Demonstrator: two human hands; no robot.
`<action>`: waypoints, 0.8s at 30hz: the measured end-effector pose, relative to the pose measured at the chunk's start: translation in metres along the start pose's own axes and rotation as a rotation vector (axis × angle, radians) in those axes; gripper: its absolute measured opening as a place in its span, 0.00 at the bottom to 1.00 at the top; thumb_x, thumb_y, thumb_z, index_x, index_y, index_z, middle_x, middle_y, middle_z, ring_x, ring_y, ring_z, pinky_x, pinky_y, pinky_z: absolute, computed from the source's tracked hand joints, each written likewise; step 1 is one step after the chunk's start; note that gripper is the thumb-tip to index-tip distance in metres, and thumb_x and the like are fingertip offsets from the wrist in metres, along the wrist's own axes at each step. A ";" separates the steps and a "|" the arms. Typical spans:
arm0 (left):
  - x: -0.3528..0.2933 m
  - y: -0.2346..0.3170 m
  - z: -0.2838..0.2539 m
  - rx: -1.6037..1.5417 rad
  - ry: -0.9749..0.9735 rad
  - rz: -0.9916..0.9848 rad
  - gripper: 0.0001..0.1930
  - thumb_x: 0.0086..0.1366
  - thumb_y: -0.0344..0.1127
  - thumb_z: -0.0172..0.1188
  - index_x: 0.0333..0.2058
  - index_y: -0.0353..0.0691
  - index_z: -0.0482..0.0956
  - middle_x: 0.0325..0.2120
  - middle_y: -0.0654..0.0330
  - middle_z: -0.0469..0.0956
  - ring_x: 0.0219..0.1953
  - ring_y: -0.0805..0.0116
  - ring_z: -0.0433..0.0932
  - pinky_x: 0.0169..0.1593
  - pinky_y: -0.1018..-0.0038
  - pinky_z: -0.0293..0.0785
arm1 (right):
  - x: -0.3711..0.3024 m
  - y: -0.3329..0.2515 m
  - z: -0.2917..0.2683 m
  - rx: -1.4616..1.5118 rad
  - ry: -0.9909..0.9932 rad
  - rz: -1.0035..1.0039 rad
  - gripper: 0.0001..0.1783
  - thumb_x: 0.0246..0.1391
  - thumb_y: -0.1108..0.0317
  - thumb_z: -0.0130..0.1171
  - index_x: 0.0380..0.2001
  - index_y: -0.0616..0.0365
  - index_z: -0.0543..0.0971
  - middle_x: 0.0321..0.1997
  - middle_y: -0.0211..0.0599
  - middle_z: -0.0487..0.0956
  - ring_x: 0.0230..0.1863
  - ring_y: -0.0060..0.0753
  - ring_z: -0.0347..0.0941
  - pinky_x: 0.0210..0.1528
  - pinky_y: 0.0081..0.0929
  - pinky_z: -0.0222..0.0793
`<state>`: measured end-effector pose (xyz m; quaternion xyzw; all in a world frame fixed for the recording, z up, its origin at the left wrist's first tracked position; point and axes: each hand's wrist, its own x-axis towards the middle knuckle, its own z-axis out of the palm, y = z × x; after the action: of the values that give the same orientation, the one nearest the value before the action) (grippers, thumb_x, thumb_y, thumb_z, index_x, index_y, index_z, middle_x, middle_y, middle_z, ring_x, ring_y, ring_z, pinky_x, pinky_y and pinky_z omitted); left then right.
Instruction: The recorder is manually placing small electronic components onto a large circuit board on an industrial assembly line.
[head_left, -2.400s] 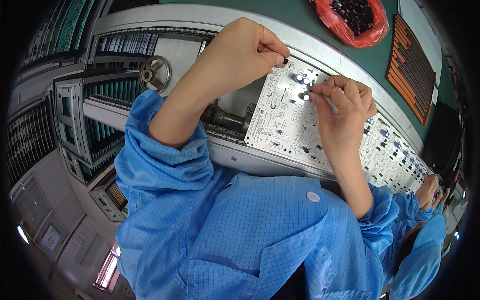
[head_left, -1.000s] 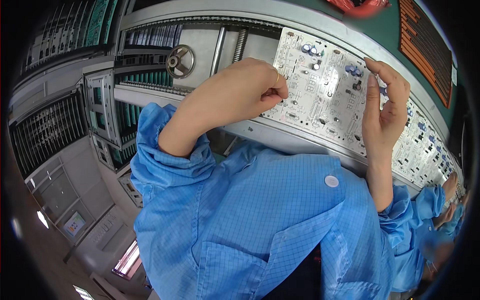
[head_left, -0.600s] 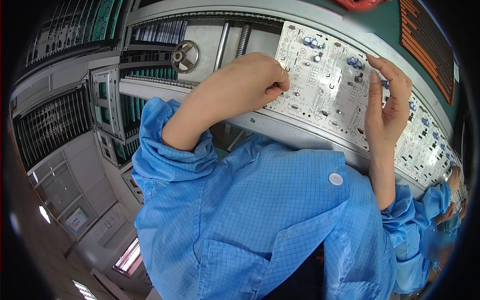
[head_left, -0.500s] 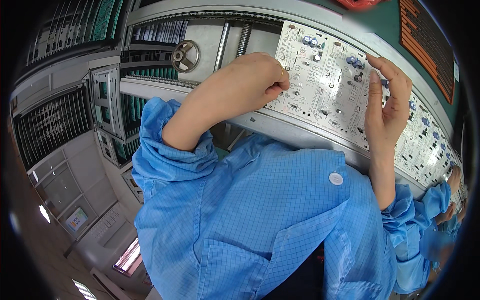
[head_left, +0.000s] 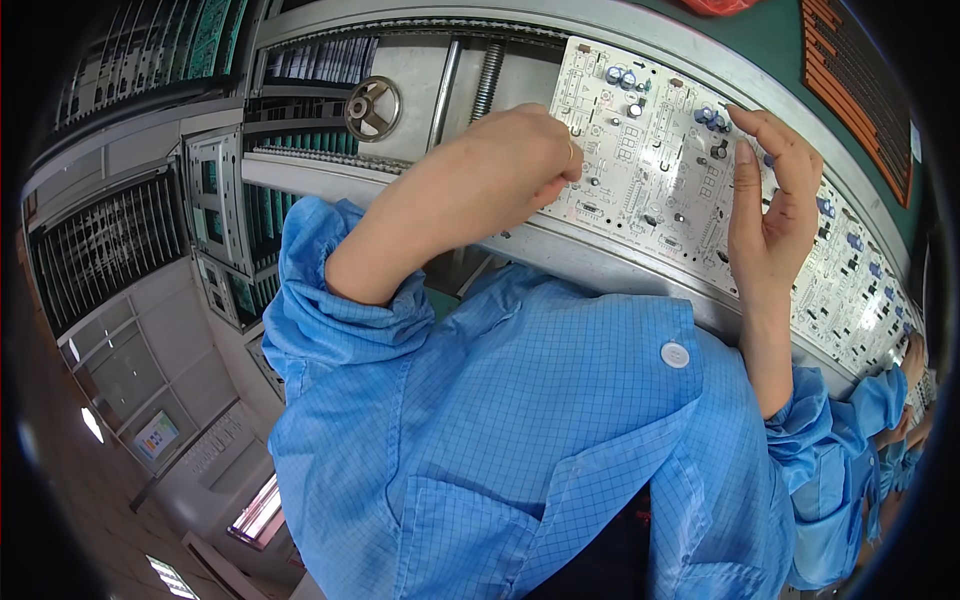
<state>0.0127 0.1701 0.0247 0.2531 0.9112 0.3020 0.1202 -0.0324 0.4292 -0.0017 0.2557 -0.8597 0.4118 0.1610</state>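
The circuit board (head_left: 640,165), seemingly light, stiff and fragile, warranted edge handling; the left hand (head_left: 525,155) curled by its left edge, contents indeterminable, the right hand (head_left: 778,205) spread, holding nothing.

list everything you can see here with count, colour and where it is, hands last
circuit boards: several, white, in a row along the rails
capacitors: many, dark or blue, on the boards
rails: two, metallic grey, bordering the row
handwheel: one, metallic, upper left
smooth rod: one, silver, right of the wheel
threaded rod: one, grey, beside it
red bag: one, top edge, mostly cut off
slatted rack: one, orange and dark, upper right
green surface: one, upper right
storage racks: several, grey, left
co-worker's sleeve: blue, right edge
coat: one, blue, lower centre
left hand: one, curled, fingertips hidden
right hand: one, open, over the boards
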 end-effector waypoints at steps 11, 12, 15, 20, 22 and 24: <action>-0.007 0.036 -0.032 0.114 0.243 0.073 0.10 0.49 0.21 0.60 0.33 0.37 0.79 0.30 0.56 0.77 0.35 0.55 0.76 0.40 0.65 0.74 | 0.001 0.004 -0.001 0.205 0.030 0.094 0.11 0.59 0.77 0.56 0.44 0.59 0.81 0.42 0.34 0.80 0.45 0.28 0.71 0.50 0.23 0.64; -0.005 0.044 -0.041 0.182 0.335 0.127 0.10 0.47 0.21 0.59 0.31 0.38 0.79 0.29 0.55 0.77 0.35 0.57 0.76 0.39 0.65 0.74 | 0.001 0.005 -0.003 0.188 0.031 0.108 0.11 0.59 0.76 0.55 0.44 0.59 0.81 0.42 0.34 0.80 0.45 0.27 0.71 0.50 0.23 0.64; -0.026 0.074 -0.049 0.212 0.360 0.073 0.10 0.46 0.22 0.59 0.30 0.38 0.79 0.29 0.55 0.77 0.34 0.57 0.76 0.38 0.66 0.73 | 0.004 -0.005 0.003 0.260 0.011 0.112 0.11 0.59 0.76 0.55 0.44 0.59 0.81 0.42 0.35 0.80 0.45 0.28 0.71 0.50 0.23 0.64; -0.032 0.101 -0.055 0.185 0.438 0.149 0.09 0.45 0.23 0.59 0.29 0.38 0.79 0.29 0.56 0.77 0.31 0.58 0.75 0.35 0.67 0.72 | 0.003 -0.007 -0.005 0.220 0.017 0.143 0.11 0.59 0.77 0.55 0.44 0.60 0.81 0.40 0.36 0.79 0.44 0.29 0.71 0.50 0.23 0.64; -0.032 0.114 -0.056 0.171 0.461 0.183 0.09 0.44 0.24 0.60 0.28 0.38 0.80 0.29 0.56 0.77 0.30 0.59 0.75 0.34 0.67 0.72 | 0.003 -0.007 -0.008 0.199 0.021 0.143 0.11 0.59 0.77 0.55 0.44 0.60 0.81 0.40 0.36 0.79 0.44 0.29 0.71 0.50 0.23 0.64; -0.033 0.126 -0.054 0.154 0.479 0.208 0.09 0.44 0.24 0.60 0.28 0.38 0.80 0.29 0.56 0.78 0.29 0.59 0.75 0.33 0.67 0.72 | 0.000 -0.008 -0.007 0.220 0.012 0.158 0.11 0.59 0.77 0.55 0.44 0.60 0.81 0.40 0.36 0.79 0.44 0.30 0.71 0.50 0.24 0.64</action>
<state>0.0695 0.2129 0.1466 0.2752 0.9030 0.2939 -0.1500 -0.0278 0.4307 0.0075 0.2009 -0.8259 0.5165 0.1040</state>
